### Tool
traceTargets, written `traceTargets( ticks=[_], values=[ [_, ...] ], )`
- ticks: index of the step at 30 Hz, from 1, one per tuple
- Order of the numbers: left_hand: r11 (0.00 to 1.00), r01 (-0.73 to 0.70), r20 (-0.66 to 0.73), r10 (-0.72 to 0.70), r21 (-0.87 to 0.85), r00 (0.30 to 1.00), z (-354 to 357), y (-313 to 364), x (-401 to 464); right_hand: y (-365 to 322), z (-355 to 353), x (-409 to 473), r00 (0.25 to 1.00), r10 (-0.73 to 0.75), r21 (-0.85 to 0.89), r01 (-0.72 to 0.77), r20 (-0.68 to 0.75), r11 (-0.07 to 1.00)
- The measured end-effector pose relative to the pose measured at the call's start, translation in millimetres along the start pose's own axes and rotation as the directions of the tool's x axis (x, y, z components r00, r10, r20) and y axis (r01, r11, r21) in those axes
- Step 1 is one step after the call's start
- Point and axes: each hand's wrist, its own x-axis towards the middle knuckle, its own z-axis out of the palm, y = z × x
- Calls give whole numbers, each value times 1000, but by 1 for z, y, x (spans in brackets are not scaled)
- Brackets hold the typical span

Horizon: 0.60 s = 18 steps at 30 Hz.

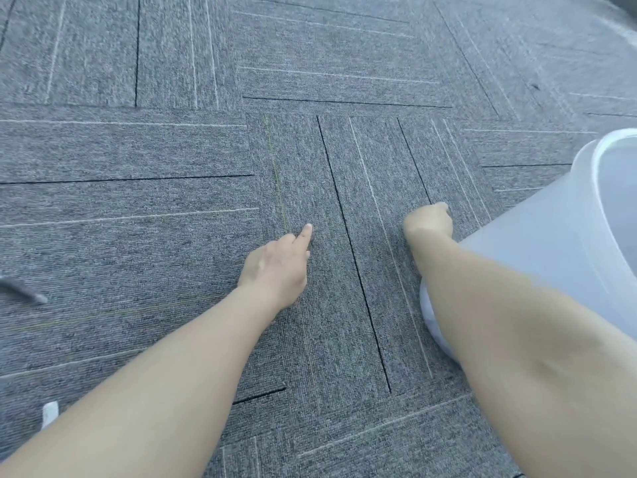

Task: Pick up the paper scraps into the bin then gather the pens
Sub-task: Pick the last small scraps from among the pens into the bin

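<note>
A translucent white bin (537,243) leans at the right edge, with its rim up and to the right. My right hand (429,222) rests on the grey carpet just left of the bin's wall. Its fingers are curled into a fist and I see nothing in it. My left hand (275,267) lies on the carpet near the middle with the index finger stretched forward, and nothing shows in its grasp. A blurred grey pen-like thing (24,291) lies at the far left edge. A small white paper scrap (50,412) sits at the lower left, beside my left forearm.
Grey carpet tiles (310,63) with dark and light stripes cover the whole floor. A tiny dark speck (535,86) lies far back on the right. A dark edge crosses the top right corner.
</note>
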Motion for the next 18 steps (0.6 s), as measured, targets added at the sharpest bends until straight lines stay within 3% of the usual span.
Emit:
traceTargets(
  ticks=[2,6,9,12,15,18],
  values=[
    [1000,11,19,-11,-19,1000,0,0,4,1,7,-17,996,-75,71,78,-42,994],
    [989,82,70,-74,-127,995,-7,3,-3,-21,2,-84,958,-274,258,244,87,935],
    [956,146,-99,-176,-256,979,-27,12,-19,-48,-37,-124,894,-432,397,356,121,846],
    [917,0,-333,-144,-398,932,-76,48,-22,-67,-107,-153,820,-569,520,460,61,720],
    [881,-206,-515,-49,-425,856,-135,110,-10,-57,-189,-166,778,-623,578,548,-85,605],
    [802,-399,-604,61,-444,795,-177,172,-11,-9,-252,-151,817,-538,584,544,-206,602]
  ],
)
